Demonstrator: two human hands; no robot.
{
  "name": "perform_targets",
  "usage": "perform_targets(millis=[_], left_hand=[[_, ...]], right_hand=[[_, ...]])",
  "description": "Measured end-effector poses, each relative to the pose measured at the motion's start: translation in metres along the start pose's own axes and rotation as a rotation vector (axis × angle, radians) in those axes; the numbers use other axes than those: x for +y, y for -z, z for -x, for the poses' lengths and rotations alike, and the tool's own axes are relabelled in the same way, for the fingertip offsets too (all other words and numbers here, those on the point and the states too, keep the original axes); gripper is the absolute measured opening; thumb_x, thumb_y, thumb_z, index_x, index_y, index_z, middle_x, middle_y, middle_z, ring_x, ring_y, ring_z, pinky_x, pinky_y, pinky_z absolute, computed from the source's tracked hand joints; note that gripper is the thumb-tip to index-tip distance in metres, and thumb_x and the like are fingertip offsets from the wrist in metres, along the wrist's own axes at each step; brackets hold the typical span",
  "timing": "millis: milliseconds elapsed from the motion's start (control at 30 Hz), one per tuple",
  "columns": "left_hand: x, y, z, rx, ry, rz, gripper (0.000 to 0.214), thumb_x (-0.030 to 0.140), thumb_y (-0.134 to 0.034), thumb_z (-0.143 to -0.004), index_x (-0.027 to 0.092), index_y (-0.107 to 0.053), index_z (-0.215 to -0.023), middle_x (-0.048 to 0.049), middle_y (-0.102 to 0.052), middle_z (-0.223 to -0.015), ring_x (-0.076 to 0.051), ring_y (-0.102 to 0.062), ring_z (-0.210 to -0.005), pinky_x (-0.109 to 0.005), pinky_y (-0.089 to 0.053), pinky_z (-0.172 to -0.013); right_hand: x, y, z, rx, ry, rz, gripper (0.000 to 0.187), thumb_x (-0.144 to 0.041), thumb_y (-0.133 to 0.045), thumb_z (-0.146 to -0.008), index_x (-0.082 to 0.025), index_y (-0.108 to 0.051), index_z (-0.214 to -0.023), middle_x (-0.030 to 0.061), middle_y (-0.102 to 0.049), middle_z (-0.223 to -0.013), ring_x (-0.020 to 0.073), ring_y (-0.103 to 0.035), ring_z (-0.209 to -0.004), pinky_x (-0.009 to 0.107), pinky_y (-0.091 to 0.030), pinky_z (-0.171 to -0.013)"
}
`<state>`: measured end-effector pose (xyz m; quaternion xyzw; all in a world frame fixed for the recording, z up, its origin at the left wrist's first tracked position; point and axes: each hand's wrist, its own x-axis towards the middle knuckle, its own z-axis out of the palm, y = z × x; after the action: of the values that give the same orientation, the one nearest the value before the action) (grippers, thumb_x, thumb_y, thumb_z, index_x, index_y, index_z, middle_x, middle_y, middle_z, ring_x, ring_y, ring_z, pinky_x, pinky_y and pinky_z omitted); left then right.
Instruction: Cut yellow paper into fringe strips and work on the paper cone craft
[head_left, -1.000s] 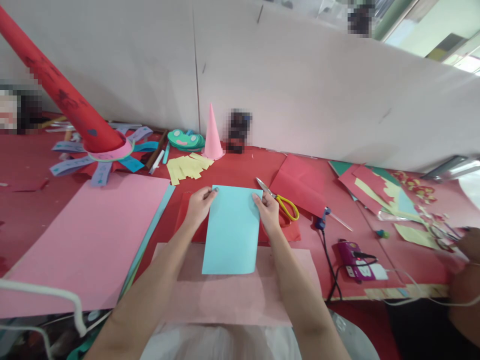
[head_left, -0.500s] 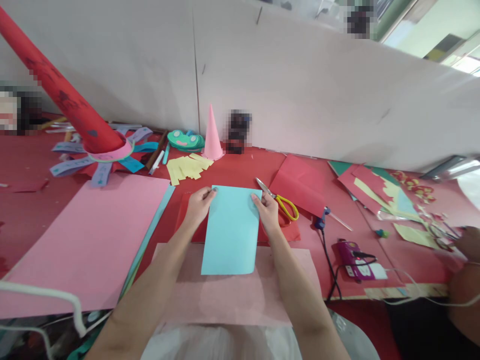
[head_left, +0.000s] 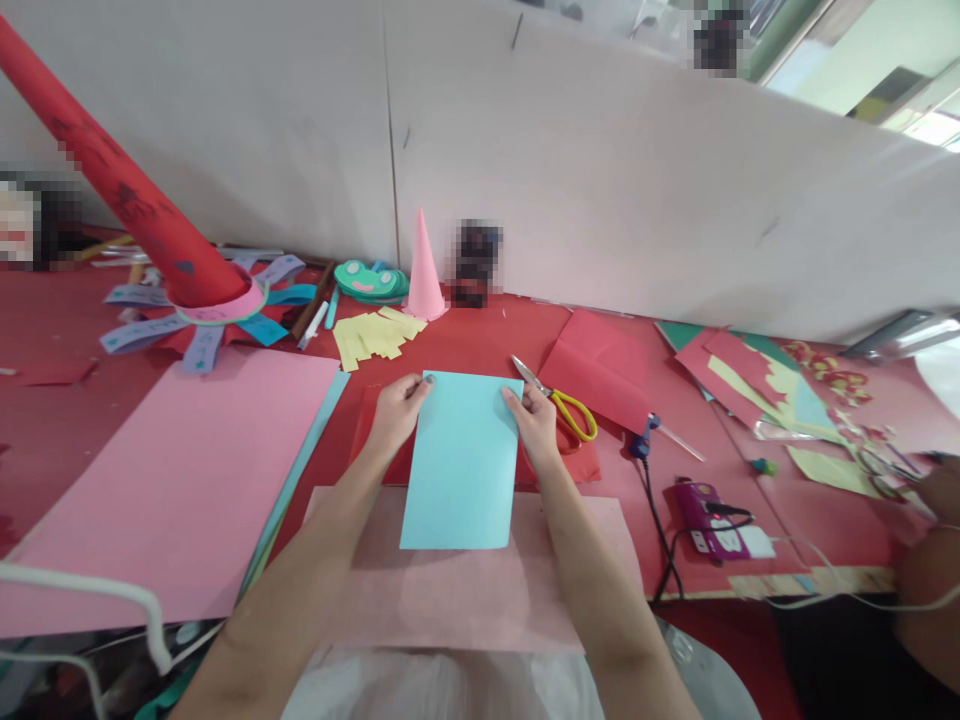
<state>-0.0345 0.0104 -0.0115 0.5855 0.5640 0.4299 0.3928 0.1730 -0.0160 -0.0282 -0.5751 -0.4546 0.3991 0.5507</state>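
Note:
A light blue sheet of paper (head_left: 463, 465) is held up between my two hands, its near edge over a pale pink board (head_left: 450, 600). My left hand (head_left: 400, 408) pinches the sheet's far left corner, thumb on top. At the far right corner, my right hand (head_left: 534, 415) grips it between thumb and fingers. Yellow-handled scissors (head_left: 574, 412) lie just beyond my right hand, blades pointing away to the left. Red paper (head_left: 367, 445) lies under and behind the blue sheet, partly hidden by it and my hands.
Large pink sheets (head_left: 180, 480) lie at left below a red paper cone (head_left: 142, 200). Yellow strips (head_left: 373, 337), a small pink cone (head_left: 425, 275) and a green frog-like cutout (head_left: 369, 281) stand near the wall. A purple power bank (head_left: 709, 520) with cables is at right, near another person's hand (head_left: 937, 485).
The blue sheet and both of my hands stay almost still; the sheet's near edge shifts very slightly. At far right the other person's hand moves a little.

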Motion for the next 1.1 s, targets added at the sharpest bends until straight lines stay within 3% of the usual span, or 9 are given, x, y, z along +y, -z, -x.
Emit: perform_targets(millis=[467, 733, 1100], left_hand=[[-0.0017, -0.0013, -0.0009, -0.021, 0.021, 0.062, 0.037, 0.051, -0.054, -0.076, 0.018, -0.046, -0.06, 0.0041, -0.04, -0.053, -0.01, -0.037, -0.051, -0.023, -0.027, -0.05], [0.0029, -0.0001, 0.0003, -0.007, 0.0, 0.046, 0.034, 0.045, -0.054, -0.076, 0.018, -0.047, -0.059, 0.0036, -0.04, -0.052, -0.01, -0.037, -0.051, -0.023, -0.026, -0.05], [0.0025, -0.0005, 0.0001, -0.013, 0.013, -0.014, 0.038, 0.049, -0.05, -0.078, 0.019, -0.039, -0.057, 0.0053, -0.028, -0.052, -0.009, -0.028, -0.049, -0.024, -0.022, -0.049]], right_hand=[[-0.0023, -0.0013, 0.0004, -0.006, -0.013, -0.018, 0.037, -0.054, -0.065, -0.069, -0.018, -0.058, -0.073, -0.0057, -0.046, -0.053, 0.0079, -0.038, -0.046, 0.022, -0.037, -0.046], [-0.002, -0.0009, 0.0005, 0.008, 0.018, 0.017, 0.036, -0.053, -0.064, -0.07, -0.018, -0.056, -0.071, -0.0075, -0.036, -0.05, 0.0064, -0.03, -0.045, 0.021, -0.03, -0.043], [0.0024, 0.0001, -0.0012, 0.004, -0.006, 0.01, 0.038, -0.055, -0.064, -0.07, -0.018, -0.057, -0.073, -0.0064, -0.039, -0.051, 0.0076, -0.033, -0.045, 0.022, -0.032, -0.044]])
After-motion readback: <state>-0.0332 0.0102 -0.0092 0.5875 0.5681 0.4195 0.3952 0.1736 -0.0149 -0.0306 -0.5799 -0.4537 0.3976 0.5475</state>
